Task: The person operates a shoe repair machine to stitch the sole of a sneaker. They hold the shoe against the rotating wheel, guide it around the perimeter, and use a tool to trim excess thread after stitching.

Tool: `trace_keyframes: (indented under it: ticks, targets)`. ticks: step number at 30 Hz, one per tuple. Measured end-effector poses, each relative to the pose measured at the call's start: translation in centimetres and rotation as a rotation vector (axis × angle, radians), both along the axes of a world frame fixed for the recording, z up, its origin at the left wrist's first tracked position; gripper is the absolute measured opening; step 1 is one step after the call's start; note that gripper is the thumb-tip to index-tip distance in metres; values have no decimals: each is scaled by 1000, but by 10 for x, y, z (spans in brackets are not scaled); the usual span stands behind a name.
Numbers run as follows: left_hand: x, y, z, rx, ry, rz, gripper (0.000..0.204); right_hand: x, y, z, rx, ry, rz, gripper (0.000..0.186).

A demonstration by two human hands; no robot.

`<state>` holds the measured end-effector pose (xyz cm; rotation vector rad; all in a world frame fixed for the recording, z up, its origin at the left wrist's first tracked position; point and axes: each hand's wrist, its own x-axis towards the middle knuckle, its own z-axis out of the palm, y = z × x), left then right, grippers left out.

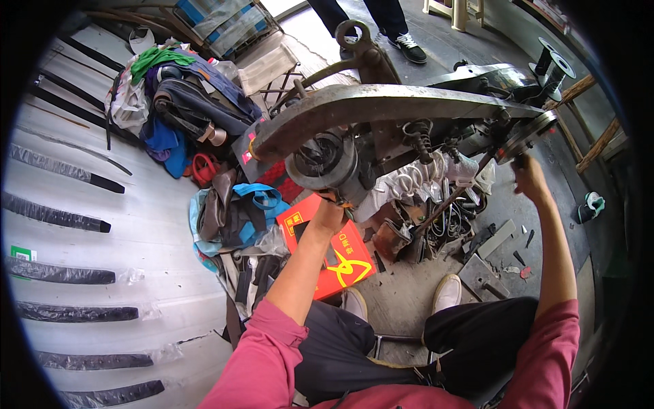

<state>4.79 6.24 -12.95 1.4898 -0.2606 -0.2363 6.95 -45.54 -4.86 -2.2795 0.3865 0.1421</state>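
Note:
A worn metal sewing machine (381, 102) with a long curved arm stands before me. My left hand (332, 215) is under its round head (320, 160), close to the needle area. The head hides its fingers, along with anything they hold. At the machine's right end is a metal handwheel (530, 136). My right hand (530, 177) is closed at the wheel's lower edge, its fingers curled around the grip there. A coil spring (418, 136) sits on the machine's side, and two thread spools (555, 65) stand beyond the wheel.
Below my left forearm lies a red box (351, 262). Bags and clothes (197, 95) are heaped at left, beside wrapped black strips (75, 311) on a pale surface. Tools and scraps (456, 215) lie under the machine. Another person's shoe (409, 48) shows at the back.

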Motion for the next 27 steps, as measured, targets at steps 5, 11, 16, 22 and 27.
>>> trace_keyframes:
  ticks: [5, 11, 16, 22, 27]
  targets:
    - [-4, -4, 16, -401, 194, -72, 54, -29, 65, 67, 255, 158, 162, 27]
    - [-9, -15, 35, -490, 148, -78, 45, -21, 33, 119, -31, -395, -12, 19]
    - [-11, -9, 25, -342, 89, -45, 44, 11, -36, 73, -251, -400, -210, 15]
    - [-11, -12, 28, -509, 277, -5, 43, 3, -11, 4, -110, -138, -9, 33]
    - [-12, -22, 46, -517, 248, -64, 48, -25, 59, 64, 125, 178, 149, 30]
